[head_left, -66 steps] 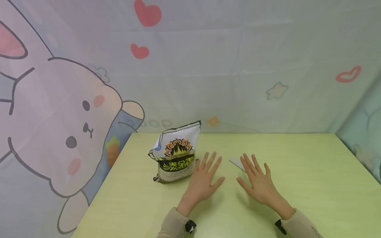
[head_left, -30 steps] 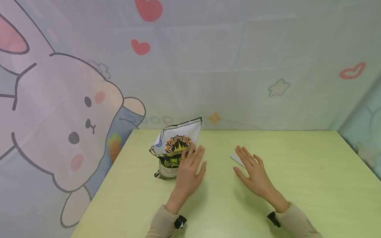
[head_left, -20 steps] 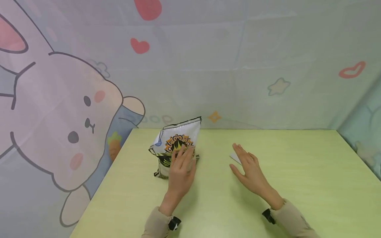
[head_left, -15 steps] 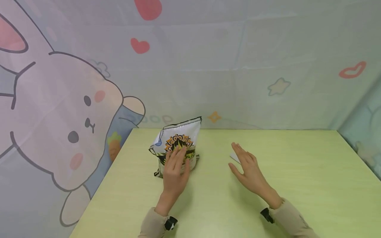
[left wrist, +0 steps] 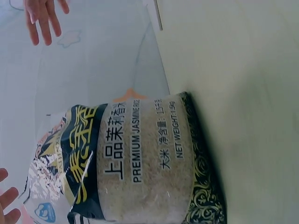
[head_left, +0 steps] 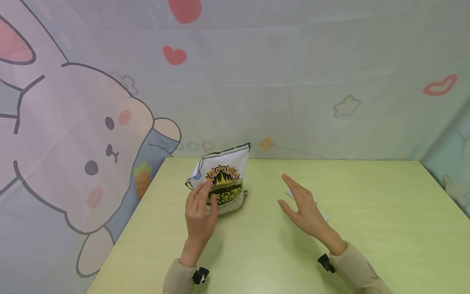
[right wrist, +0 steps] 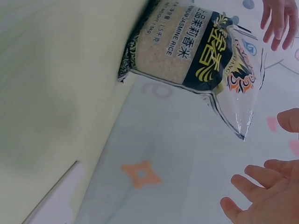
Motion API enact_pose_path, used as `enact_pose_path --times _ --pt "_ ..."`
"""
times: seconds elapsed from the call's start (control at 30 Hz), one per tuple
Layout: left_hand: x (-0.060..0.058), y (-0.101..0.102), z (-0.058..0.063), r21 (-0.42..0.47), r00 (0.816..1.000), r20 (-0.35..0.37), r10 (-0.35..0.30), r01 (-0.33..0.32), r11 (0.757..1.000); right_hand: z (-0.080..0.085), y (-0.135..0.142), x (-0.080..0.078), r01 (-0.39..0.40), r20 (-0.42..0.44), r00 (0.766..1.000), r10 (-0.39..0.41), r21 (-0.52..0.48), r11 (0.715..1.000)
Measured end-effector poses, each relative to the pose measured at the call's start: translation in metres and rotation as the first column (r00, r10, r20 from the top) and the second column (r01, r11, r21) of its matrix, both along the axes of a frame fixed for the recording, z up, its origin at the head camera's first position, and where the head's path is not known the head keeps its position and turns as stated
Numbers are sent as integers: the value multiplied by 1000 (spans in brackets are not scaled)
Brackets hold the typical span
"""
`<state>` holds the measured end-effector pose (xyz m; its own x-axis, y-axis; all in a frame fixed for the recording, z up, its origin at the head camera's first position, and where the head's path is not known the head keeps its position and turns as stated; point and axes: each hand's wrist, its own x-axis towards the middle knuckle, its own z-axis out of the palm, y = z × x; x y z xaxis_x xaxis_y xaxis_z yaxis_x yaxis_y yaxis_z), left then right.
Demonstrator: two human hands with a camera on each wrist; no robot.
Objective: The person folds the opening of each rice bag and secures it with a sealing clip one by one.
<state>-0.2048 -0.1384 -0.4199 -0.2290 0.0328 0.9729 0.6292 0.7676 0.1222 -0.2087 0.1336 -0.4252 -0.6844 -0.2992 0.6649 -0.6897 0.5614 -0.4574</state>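
Note:
A bag of jasmine rice (head_left: 229,196) stands upright on the table, its white top leaning over; the left wrist view shows the printed front of the rice bag (left wrist: 145,158) close up. My left hand (head_left: 200,218), fingers loosely bent, hovers before the bag's left side and hides part of it. Whether it touches the bag I cannot tell. To the right, well apart from the bag, my right hand (head_left: 307,211) is held with fingers extended and nothing in it. Partly hidden beneath that hand is a flat white object (head_left: 324,215), its kind unclear.
The yellow-green table (head_left: 264,253) reaches back to a fabric backdrop (head_left: 293,81) printed with a rabbit and hearts. In the right wrist view an edge of the flat white object (right wrist: 58,198) lies on the tabletop.
My left hand has moved left, from the bag's right side across its front to its left side. My right hand has shifted slightly left, uncovering more of the white object. The bag stays put.

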Motion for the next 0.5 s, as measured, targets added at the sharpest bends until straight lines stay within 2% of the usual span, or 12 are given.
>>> enact_pose_path --times 0.23,0.5 --pt "-2 -13 -3 28 998 5 57 -57 998 8 -8 -7 -27 -55 998 27 11 1000" --pt "-4 -27 -7 75 998 3 67 -67 995 17 -19 -13 -34 -65 997 35 11 999"
